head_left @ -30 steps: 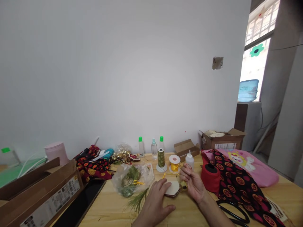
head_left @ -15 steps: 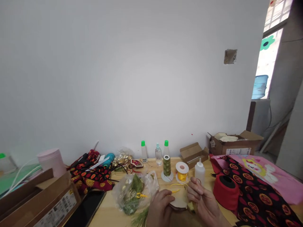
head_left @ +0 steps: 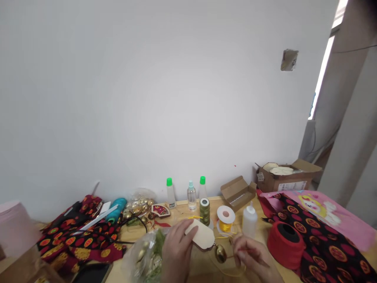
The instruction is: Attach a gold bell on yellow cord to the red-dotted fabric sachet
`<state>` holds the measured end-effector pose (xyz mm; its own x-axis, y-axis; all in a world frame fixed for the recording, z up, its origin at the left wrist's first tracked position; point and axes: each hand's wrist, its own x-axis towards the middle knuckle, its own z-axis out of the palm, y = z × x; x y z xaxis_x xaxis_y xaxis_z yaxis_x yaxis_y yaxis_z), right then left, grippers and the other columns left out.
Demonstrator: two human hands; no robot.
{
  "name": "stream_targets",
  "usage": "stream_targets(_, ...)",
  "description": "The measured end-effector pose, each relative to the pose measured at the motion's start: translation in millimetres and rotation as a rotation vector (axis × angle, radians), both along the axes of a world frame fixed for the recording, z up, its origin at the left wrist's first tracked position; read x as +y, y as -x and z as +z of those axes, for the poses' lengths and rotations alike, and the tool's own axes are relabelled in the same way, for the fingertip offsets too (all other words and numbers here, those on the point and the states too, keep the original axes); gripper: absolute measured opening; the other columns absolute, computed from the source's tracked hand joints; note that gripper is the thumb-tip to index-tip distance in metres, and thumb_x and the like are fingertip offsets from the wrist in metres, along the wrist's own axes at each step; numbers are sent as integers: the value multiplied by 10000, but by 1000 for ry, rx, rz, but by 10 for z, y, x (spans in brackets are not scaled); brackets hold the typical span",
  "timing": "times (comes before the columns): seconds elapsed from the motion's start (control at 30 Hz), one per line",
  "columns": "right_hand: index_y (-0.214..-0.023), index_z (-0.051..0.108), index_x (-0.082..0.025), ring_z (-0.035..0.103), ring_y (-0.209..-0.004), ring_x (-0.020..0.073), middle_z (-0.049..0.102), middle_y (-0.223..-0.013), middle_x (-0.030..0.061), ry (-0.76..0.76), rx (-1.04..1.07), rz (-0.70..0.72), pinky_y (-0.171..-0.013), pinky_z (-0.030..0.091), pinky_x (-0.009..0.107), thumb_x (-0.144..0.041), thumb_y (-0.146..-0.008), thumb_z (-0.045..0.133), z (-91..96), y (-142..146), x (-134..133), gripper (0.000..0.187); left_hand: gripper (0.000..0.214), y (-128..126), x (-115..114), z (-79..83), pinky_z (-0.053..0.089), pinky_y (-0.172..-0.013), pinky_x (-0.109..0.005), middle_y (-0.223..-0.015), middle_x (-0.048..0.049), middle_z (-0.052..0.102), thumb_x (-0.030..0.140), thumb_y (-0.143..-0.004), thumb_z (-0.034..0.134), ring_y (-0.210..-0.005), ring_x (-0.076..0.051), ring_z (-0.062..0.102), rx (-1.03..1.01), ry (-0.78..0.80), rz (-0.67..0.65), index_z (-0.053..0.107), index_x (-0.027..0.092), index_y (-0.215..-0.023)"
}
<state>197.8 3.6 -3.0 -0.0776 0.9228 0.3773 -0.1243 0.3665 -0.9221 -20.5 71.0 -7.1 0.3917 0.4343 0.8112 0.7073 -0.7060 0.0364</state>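
Observation:
My left hand (head_left: 175, 251) is closed round a flat pale wooden piece (head_left: 200, 235), holding it lifted and tilted over the wooden table (head_left: 265, 232). A small gold bell (head_left: 220, 254) hangs at its lower right end. My right hand (head_left: 251, 257) is blurred just right of the bell, its fingers pinched on a thin yellow cord that runs toward the bell. Behind the hands stand an olive thread cone (head_left: 204, 210), a yellow cord spool (head_left: 226, 220) and a white squeeze bottle (head_left: 249, 220).
Red patterned cloth (head_left: 82, 239) lies left, a red thread spool (head_left: 285, 243) and patterned and pink fabric (head_left: 324, 208) right. Two green-capped bottles (head_left: 169, 192) and a clear bottle (head_left: 191, 195) stand by the wall. Cardboard boxes (head_left: 238, 190) sit behind. A plastic bag of greenery (head_left: 145, 255) lies near my left hand.
The wooden piece has been lifted off the table by my left hand and tilted, the bell now dangling. My right hand moved down and right with the cord. The view swung left.

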Motion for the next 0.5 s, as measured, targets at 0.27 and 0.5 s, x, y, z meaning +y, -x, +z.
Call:
stream_targets(0.27,-658,537,-150,467,-534,116,515,-566,12,96,-89,79,-527,343,224,-435,-724,536,-151,77,4,293,228,181,25,97,441,-750,-362,-973,-86,615,110,-761,458,-938,-210,530,-71,-124,-1,591,207,-919)
stream_targets(0.5,-649,526,-137,454,-485,106,511,-514,13,133,18,79,-493,322,217,-471,-695,558,-179,91,-115,339,206,164,71,40,434,-746,-368,-957,-81,619,139,-761,468,-921,-210,536,-17,-85,-42,589,221,-907)
